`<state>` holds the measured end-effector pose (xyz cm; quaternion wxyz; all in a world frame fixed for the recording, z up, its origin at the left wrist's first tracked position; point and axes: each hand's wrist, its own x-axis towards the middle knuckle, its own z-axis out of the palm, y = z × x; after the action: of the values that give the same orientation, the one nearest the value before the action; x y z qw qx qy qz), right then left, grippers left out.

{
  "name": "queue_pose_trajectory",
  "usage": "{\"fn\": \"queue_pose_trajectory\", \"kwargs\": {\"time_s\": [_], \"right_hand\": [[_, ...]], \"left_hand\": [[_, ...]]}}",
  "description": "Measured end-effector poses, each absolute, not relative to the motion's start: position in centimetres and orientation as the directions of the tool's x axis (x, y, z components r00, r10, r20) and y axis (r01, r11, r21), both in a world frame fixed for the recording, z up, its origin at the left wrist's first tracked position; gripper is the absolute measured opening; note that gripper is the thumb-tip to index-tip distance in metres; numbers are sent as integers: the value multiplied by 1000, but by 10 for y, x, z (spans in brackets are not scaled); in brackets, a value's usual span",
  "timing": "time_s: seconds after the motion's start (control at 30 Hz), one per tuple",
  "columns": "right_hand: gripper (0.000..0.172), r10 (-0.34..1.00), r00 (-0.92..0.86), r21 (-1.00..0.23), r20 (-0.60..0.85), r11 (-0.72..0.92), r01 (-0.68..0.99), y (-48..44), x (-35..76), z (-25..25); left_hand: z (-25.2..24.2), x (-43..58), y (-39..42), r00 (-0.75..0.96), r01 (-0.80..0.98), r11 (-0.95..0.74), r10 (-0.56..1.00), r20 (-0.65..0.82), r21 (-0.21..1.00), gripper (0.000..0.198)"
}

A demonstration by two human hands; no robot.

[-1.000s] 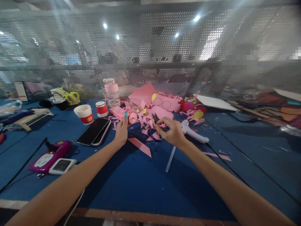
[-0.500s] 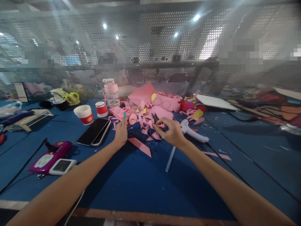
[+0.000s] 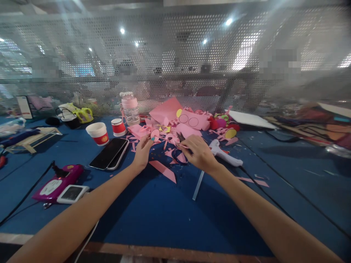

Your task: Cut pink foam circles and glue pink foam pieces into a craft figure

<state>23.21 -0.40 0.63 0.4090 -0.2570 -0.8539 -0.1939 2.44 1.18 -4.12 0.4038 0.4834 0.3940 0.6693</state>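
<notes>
My left hand (image 3: 143,150) is closed, its fingertips pinching a round pink paper disc (image 3: 155,134) with a dark outline. One teal fingernail shows at the disc's edge. My right hand (image 3: 200,152) is closed around a pair of scissors (image 3: 180,137); their dark blades point up and left, and the handles are mostly hidden by my fingers. Pink paper scraps (image 3: 171,140) lie in a heap between and behind both hands. A dark blue ring (image 3: 181,157) rests below the blades. In front of my left hand lies a pink paper strip (image 3: 163,171).
A white glue gun (image 3: 226,155) and a clear glue stick (image 3: 198,185) lie on the right. To the left are a phone (image 3: 109,153), paper cups (image 3: 98,133), a pink-lidded bottle (image 3: 129,109) and a purple power bank (image 3: 59,184). A perforated metal screen (image 3: 175,47) stands behind.
My left fingers have bent inward and to the right, bringing the teal nail down against the disc. The right hand has shifted slightly, keeping its grip on the scissors.
</notes>
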Motion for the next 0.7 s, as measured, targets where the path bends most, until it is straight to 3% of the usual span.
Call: {"fn": "queue_pose_trajectory", "kwargs": {"time_s": [0.3, 0.7], "right_hand": [[8, 170, -611, 282, 773, 771, 571, -4, 234, 7], [9, 152, -619, 300, 770, 771, 562, -5, 233, 7]], "left_hand": [[-32, 26, 8, -229, -97, -362, 915, 333, 927, 39], [-32, 26, 8, -259, -72, -371, 903, 342, 926, 39]]}}
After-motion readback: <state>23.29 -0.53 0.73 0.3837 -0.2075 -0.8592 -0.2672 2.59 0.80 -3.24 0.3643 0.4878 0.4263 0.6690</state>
